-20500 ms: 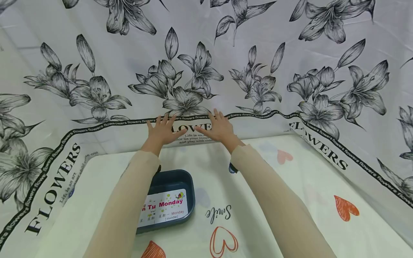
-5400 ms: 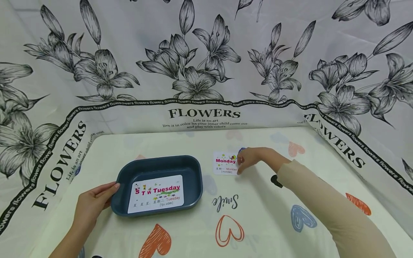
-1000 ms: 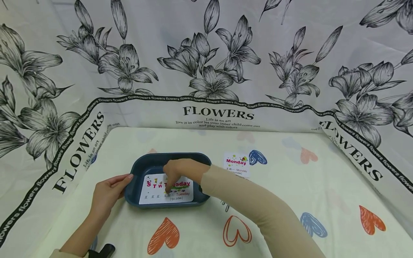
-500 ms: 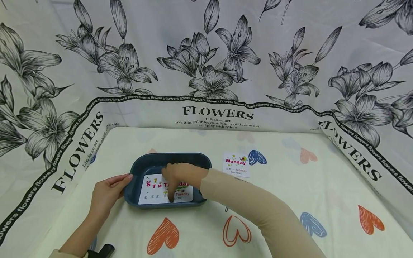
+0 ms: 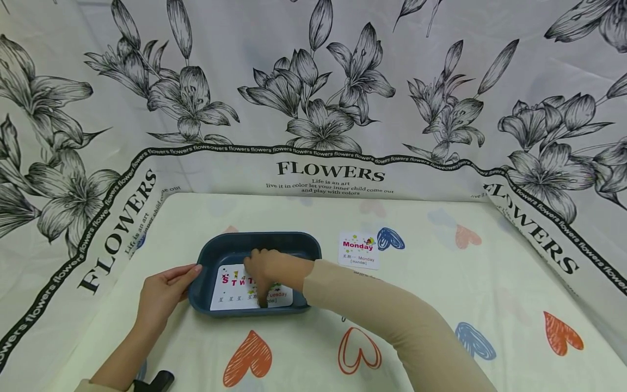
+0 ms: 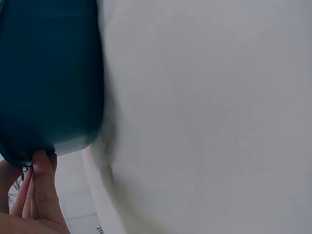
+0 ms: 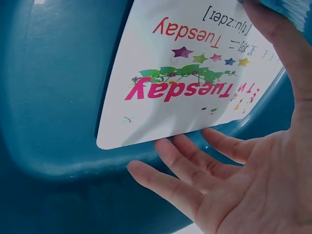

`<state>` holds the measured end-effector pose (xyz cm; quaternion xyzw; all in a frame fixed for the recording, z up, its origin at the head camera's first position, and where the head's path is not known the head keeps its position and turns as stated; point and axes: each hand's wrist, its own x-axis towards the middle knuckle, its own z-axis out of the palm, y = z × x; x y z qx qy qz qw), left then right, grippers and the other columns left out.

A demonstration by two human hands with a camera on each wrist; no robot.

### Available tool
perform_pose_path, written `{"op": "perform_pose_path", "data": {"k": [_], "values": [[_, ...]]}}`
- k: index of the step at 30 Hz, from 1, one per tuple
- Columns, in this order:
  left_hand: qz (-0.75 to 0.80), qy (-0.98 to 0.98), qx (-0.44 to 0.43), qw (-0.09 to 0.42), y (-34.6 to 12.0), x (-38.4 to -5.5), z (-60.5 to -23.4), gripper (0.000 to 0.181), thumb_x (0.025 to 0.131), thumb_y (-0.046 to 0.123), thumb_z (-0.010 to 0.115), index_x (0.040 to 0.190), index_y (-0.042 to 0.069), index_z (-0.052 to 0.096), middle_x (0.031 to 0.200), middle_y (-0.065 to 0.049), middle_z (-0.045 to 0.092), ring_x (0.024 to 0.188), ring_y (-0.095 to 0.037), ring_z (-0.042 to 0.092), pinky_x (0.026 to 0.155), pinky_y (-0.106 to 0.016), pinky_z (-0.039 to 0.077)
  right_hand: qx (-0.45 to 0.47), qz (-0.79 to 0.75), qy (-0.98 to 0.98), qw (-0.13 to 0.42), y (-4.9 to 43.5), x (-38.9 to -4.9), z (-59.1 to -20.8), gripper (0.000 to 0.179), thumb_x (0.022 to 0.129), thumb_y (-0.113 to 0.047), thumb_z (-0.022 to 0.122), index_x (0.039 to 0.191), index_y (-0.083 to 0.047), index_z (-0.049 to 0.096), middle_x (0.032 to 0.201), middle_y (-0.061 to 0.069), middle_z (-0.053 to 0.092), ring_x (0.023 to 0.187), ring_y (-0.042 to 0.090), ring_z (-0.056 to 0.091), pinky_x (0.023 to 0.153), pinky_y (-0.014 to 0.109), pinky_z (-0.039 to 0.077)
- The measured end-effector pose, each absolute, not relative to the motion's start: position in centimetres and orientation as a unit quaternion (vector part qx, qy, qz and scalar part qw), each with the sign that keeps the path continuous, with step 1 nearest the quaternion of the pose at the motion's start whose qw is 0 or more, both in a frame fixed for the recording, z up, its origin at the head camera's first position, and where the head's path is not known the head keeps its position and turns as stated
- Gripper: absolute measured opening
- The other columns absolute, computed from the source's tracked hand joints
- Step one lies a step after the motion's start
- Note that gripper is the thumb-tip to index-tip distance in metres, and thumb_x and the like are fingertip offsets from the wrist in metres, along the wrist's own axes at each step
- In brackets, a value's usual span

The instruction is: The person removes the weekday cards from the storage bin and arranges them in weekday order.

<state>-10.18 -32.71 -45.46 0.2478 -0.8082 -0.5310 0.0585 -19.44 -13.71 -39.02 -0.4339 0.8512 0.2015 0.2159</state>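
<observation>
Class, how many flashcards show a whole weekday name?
2: the Monday flashcard on the tablecloth, right of the blue tray, and the Tuesday flashcard inside that tray. Overlapped flashcards there show only part of their words; others may be hidden.

- Tray [image 5: 254,236]: plain dark blue, teal in the wrist views
- Tuesday card [image 7: 170,97]: white, with pink and red lettering, a green vine, multicoloured stars
- Monday card [image 5: 359,251]: white, with pink lettering
- Table [image 5: 299,359]: cream, with orange-red and blue hearts
- Curtain [image 5: 279,49]: whitish, with black line-drawn flowers and a white-lettered black band
- Right sleeve [image 5: 377,294]: plain beige
</observation>
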Motion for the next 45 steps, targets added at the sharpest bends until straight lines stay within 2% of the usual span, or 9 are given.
{"op": "perform_pose_path", "data": {"k": [3,6,12,18,22,31,33,45], "values": [[-0.533,-0.808,0.244,0.056,-32.9,-10.2,-45.8,0.073,0.074,0.058,0.066,0.118,0.001,0.061,0.085,0.01,0.07,0.073,0.001,0.065,0.058,-0.016,0.052,-0.432,0.21,0.851,0.212,-13.7,-19.3,-39.1,0.096,0.061,-0.057,0.077,0.138,-0.018,0.035,0.129,0.001,0.043,0.11,0.015,0.044,0.095,0.03,0.042],[-0.535,-0.808,0.239,0.055,-33.0,-10.2,-45.8,0.073,0.075,0.057,0.067,0.118,-0.001,0.06,0.086,0.007,0.071,0.073,0.001,0.066,0.059,-0.016,0.052,-0.431,0.218,0.851,0.206,-13.8,-19.1,-39.2,0.094,0.062,-0.057,0.077,0.137,-0.018,0.036,0.126,0.0,0.043,0.106,0.015,0.044,0.093,0.029,0.043],[-0.537,-0.806,0.245,0.054,-32.4,-10.0,-44.8,0.072,0.075,0.057,0.067,0.117,-0.001,0.061,0.083,0.011,0.07,0.07,0.004,0.064,0.059,-0.017,0.052,-0.432,0.222,0.851,0.201,-13.9,-19.2,-39.4,0.093,0.063,-0.058,0.075,0.137,-0.017,0.036,0.123,0.0,0.044,0.103,0.014,0.044,0.092,0.029,0.043],[-0.517,-0.815,0.257,0.052,-31.4,-9.7,-43.1,0.067,0.08,0.052,0.065,0.12,-0.002,0.059,0.097,-0.007,0.07,0.069,0.007,0.062,0.062,-0.017,0.052,-0.439,0.218,0.847,0.206,-13.8,-19.4,-39.4,0.091,0.065,-0.056,0.074,0.138,-0.017,0.036,0.129,0.002,0.042,0.107,0.016,0.044,0.094,0.031,0.043],[-0.513,-0.818,0.257,0.045,-31.2,-9.6,-42.7,0.066,0.082,0.05,0.063,0.121,-0.002,0.058,0.103,-0.012,0.068,0.069,0.008,0.061,0.063,-0.016,0.052,-0.441,0.216,0.846,0.206,-13.7,-19.5,-39.3,0.092,0.064,-0.056,0.075,0.138,-0.017,0.036,0.131,0.003,0.042,0.107,0.016,0.044,0.094,0.031,0.043],[-0.515,-0.816,0.259,0.044,-31.3,-9.7,-42.9,0.066,0.081,0.051,0.064,0.12,-0.002,0.059,0.099,-0.008,0.07,0.07,0.007,0.062,0.062,-0.017,0.052,-0.442,0.228,0.844,0.199,-13.8,-19.5,-39.6,0.092,0.064,-0.059,0.073,0.137,-0.018,0.036,0.13,0.002,0.041,0.107,0.016,0.043,0.093,0.031,0.043],[-0.513,-0.817,0.259,0.047,-31.2,-9.7,-42.8,0.065,0.081,0.05,0.064,0.12,-0.002,0.059,0.103,-0.012,0.068,0.07,0.007,0.062,0.063,-0.017,0.052,-0.444,0.229,0.844,0.196,-13.8,-19.5,-39.5,0.092,0.064,-0.06,0.072,0.137,-0.018,0.036,0.129,0.002,0.042,0.107,0.016,0.043,0.093,0.031,0.043],[-0.51,-0.819,0.26,0.041,-31.1,-9.6,-42.8,0.065,0.082,0.05,0.063,0.121,-0.002,0.058,0.104,-0.013,0.068,0.07,0.007,0.062,0.063,-0.017,0.052,-0.449,0.205,0.849,0.188,-12.8,-19.9,-37.9,0.099,0.06,-0.068,0.07,0.138,-0.018,0.037,0.129,0.002,0.04,0.108,0.015,0.038,0.092,0.029,0.043]]}}
